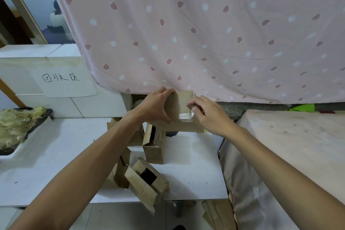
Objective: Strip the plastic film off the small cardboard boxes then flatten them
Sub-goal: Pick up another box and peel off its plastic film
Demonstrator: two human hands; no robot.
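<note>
Small cardboard box [179, 102] held up above the white worktop [56, 155], in front of the pink curtain [205, 33]. Left hand [156, 106] grips its left side, thumb on the near edge; right hand [207, 115] pinches the plastic film [186, 116] at the right edge. Judgement — keep the left grip firm and peel low along the face, so the film lifts in one strip. The pinch is hidden behind the fingers — how much film is free, unclear. Opened boxes [147, 183] lie below.
</note>
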